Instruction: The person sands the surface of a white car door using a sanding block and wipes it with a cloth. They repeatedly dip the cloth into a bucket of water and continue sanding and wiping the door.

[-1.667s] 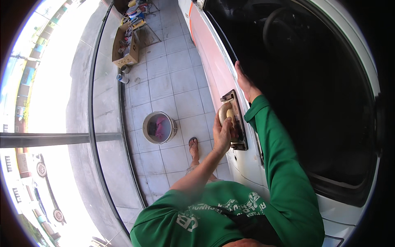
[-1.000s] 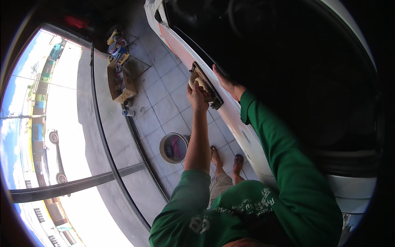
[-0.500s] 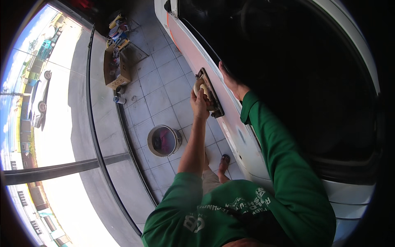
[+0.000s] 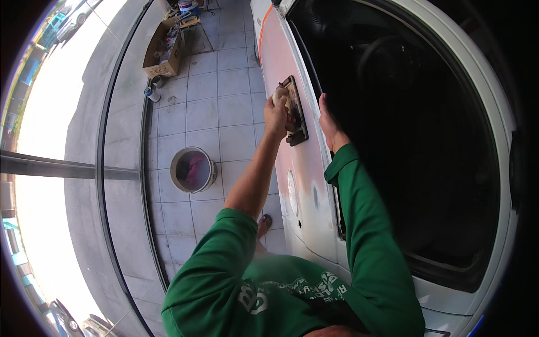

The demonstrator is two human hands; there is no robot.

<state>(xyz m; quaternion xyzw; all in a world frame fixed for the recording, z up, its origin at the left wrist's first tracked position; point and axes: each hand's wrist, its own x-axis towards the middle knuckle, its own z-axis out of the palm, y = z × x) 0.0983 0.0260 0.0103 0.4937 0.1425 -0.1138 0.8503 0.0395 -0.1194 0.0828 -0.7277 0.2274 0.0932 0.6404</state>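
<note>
My left hand (image 4: pixel 277 118) is closed round the pale handle of a hand sanding block (image 4: pixel 297 112). The block is long, with a dark base lying against the pinkish, sanded-looking outer panel of a white car door (image 4: pixel 307 151). My right hand (image 4: pixel 332 128) rests on the door's window sill, to the right of the block. One straight digit points forward along the edge; the other fingers are largely hidden against the dark window opening. Nothing shows in that hand.
A bucket (image 4: pixel 212 174) of cloudy water with a pink cloth in it stands on the tiled floor (image 4: pixel 202 112) at left. Farther off are an open cardboard box (image 4: pixel 168 66), a spray can (image 4: pixel 151 94) and a small stand (image 4: pixel 193 31). Glass panels line the left side.
My view has turned and shifted, so bucket and box appear farther left. The sanding block stays against the door in my left hand, and my right hand remains at the sill.
</note>
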